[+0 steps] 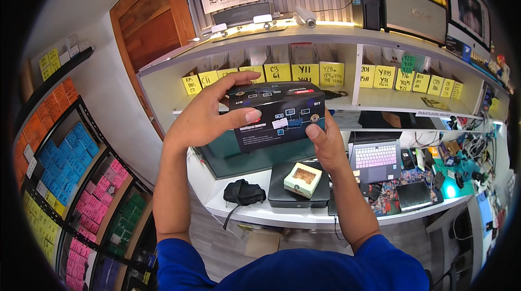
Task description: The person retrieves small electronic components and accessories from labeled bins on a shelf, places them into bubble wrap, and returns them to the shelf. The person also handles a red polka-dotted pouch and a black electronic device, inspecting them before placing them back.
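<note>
Between my two hands, raised above the desk, is a black cardboard box (255, 134) with printed device pictures and white lettering. My left hand (214, 109) grips its left side, thumb lying across the front face and fingers arched over the top edge. On the other end, my right hand (327, 141) clasps the right side with its thumb pressed on the front; its other fingers are hidden behind the box. Below the box, a small cream carton with a window (297, 189) sits on a flat black device (277, 198). A crumpled black cloth item (244, 192) lies left of it.
A laptop (375, 160) stands open at right, beside a dark tablet (413, 196) and tangled cables. Shelves behind hold bins with yellow labels (278, 73). Racks of colourful labelled boxes (68, 152) line the left, near a wooden door (146, 25). A speaker (415, 14) tops the shelf.
</note>
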`<action>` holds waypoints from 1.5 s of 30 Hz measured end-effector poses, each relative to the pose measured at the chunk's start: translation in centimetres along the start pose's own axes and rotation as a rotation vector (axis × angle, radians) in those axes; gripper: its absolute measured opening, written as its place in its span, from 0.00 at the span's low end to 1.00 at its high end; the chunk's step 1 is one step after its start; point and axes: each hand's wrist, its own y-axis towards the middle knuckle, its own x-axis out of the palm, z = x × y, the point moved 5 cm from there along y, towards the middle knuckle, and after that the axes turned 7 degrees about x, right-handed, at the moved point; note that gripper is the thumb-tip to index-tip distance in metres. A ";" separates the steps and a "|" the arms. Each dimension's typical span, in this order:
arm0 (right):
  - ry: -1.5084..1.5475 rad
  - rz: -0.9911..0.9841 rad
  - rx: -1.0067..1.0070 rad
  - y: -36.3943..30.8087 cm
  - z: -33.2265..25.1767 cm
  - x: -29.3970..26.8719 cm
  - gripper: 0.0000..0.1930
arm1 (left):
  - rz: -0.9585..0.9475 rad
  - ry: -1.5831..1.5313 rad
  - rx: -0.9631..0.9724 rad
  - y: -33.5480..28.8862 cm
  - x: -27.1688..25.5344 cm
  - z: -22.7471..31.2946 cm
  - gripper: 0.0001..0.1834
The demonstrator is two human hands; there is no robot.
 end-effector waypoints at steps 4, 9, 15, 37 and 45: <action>0.019 0.020 0.034 -1.1 0.5 2.9 0.50 | -0.027 -0.046 0.010 -1.8 -1.6 -1.0 0.44; -0.025 0.037 0.037 -1.8 1.5 5.5 0.49 | -0.020 -0.093 0.040 -4.4 -3.2 -2.3 0.45; -0.048 0.058 0.047 -3.0 2.5 8.0 0.50 | -0.057 -0.147 0.025 -7.1 -4.0 -3.4 0.47; -0.125 0.119 -0.012 -2.7 4.3 10.8 0.53 | 0.188 -0.343 0.137 -9.4 -5.9 -5.5 0.42; -0.036 0.137 0.027 -2.1 4.9 9.9 0.51 | 0.391 -0.580 0.205 -8.9 -6.2 -5.5 0.42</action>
